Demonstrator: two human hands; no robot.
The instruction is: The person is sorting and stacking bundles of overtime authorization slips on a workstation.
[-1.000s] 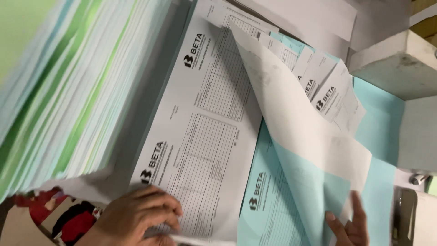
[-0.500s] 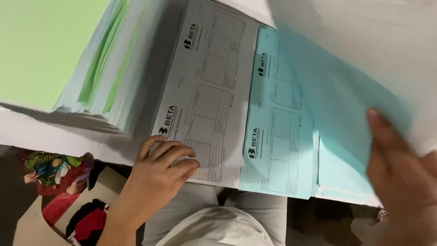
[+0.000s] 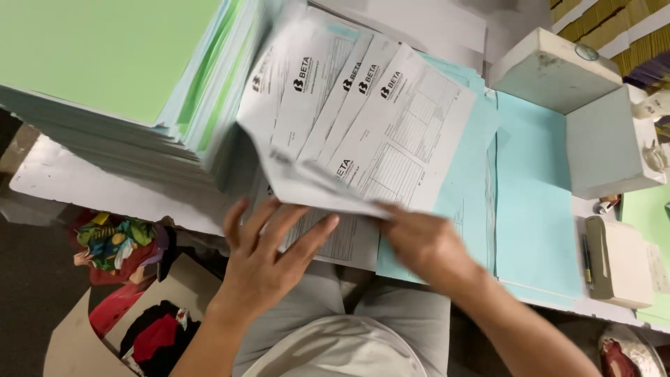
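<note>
My left hand (image 3: 269,255) lies flat, fingers spread, on the near edge of a white printed form (image 3: 345,241) on the table. My right hand (image 3: 422,241) pinches the near corner of a fanned bunch of white printed forms (image 3: 356,105), lifted and folded back toward the left. Under them lie light blue sheets (image 3: 534,188), spread to the right.
A tall stack of green, blue and white paper (image 3: 112,77) stands at the left. Two pale grey blocks (image 3: 593,105) stand at the back right, a small cream box (image 3: 618,262) near the right edge. A cardboard box of clothes (image 3: 132,328) sits below the table's white edge (image 3: 77,188).
My right hand came in from the right edge to the middle and lifted several white forms. The left hand slid right along the near edge.
</note>
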